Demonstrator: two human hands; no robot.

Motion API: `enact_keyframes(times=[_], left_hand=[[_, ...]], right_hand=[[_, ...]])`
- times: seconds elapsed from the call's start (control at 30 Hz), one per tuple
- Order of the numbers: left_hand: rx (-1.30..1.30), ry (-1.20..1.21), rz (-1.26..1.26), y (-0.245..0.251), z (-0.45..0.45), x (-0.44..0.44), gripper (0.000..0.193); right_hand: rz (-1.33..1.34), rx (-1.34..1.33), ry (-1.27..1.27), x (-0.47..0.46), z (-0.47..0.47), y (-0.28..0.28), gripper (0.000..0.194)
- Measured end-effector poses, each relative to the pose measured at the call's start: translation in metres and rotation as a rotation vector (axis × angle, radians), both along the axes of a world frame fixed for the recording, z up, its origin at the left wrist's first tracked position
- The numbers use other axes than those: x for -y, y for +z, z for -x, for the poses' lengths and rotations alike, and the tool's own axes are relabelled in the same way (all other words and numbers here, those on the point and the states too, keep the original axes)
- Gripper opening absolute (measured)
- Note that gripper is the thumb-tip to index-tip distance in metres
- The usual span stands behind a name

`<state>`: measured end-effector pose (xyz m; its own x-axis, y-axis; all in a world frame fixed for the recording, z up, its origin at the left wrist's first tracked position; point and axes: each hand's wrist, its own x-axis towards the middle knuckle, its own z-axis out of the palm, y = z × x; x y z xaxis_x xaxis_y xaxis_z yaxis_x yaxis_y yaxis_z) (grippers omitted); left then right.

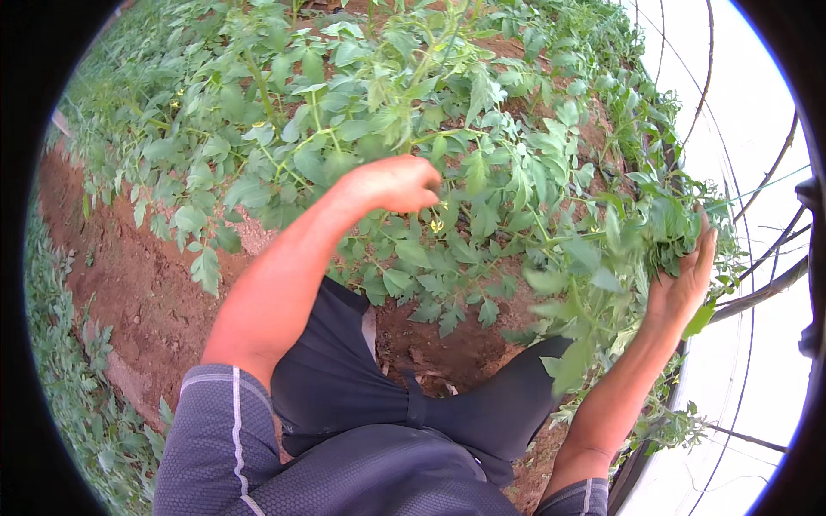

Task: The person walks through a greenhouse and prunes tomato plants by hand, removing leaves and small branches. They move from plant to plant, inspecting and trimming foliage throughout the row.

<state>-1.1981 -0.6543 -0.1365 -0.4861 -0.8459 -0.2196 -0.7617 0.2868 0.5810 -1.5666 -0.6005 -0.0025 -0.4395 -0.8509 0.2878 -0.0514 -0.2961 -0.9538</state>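
Tomato plants (477, 168) with green leaves and small yellow flowers (437, 226) fill the ground before me. My left hand (406, 184) is bent at the wrist among the leaves, just above a yellow flower; its fingers are curled and partly hidden, so I cannot tell whether they hold a stem. At the right, my right hand (684, 277) holds a bunch of tomato leaves (668, 222) against its palm, its fingers pointing up along them. Some leaves near the right forearm are blurred.
Reddish soil (148, 277) forms a path at the left, with more plants (71, 400) beyond it. A pale sheet wall (716, 380) stands at the right, with thin branches (768, 293) and wires before it. A green string (755, 188) runs to the plants near my right hand.
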Motion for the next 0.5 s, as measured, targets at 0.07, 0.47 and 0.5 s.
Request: enact_keyframes(times=[0.07,0.47,0.5], left_hand=[[0.025,0.053,-0.026,-0.001,-0.016,0.001,0.032],[0.08,0.563,0.049,-0.03,-0.064,0.036,0.059],[-0.012,0.561,0.041,-0.038,-0.065,0.041,0.059]], right_hand=[[0.195,-0.117,-0.002,-0.002,-0.001,-0.009,0.064],[0.408,-0.566,0.429,-0.041,-0.088,-0.027,0.037],[0.148,-0.511,0.535,-0.037,-0.098,-0.031,0.032]])
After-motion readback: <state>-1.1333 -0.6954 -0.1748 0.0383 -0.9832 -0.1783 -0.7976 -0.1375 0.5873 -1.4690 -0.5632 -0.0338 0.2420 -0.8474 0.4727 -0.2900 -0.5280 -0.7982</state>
